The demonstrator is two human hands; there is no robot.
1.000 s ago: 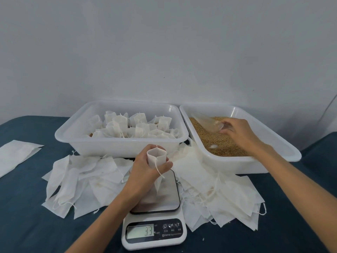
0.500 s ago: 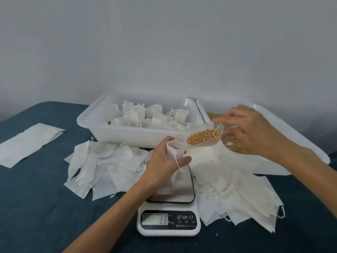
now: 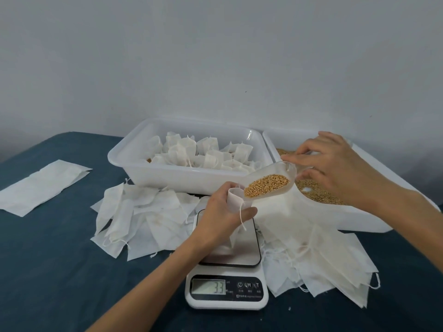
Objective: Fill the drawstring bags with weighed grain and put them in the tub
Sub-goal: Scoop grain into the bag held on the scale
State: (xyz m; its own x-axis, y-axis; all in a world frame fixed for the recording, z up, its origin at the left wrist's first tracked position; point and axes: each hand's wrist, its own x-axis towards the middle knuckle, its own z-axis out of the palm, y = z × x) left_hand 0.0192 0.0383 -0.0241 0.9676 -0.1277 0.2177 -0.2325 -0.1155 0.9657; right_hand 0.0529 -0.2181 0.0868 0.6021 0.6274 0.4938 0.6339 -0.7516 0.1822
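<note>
My left hand (image 3: 221,218) grips a small white drawstring bag (image 3: 235,198) upright on the kitchen scale (image 3: 227,279), its mouth held open. My right hand (image 3: 335,168) holds a clear plastic scoop (image 3: 269,184) full of golden grain, its tip tilted down at the bag's mouth. The scale's display reads 33. Behind, a white tub (image 3: 182,179) holds several filled bags. To its right a second white tub (image 3: 359,216) holds loose grain (image 3: 316,192).
Flat empty bags lie in piles left (image 3: 139,216) and right (image 3: 318,257) of the scale on the dark blue tablecloth. A long white sheet (image 3: 43,185) lies at the far left. A plain wall stands close behind the tubs.
My right hand lifted the scoop, filled with grain, out of the grain tub and brought it left to the bag's mouth. The left hand kept holding the bag on the scale.
</note>
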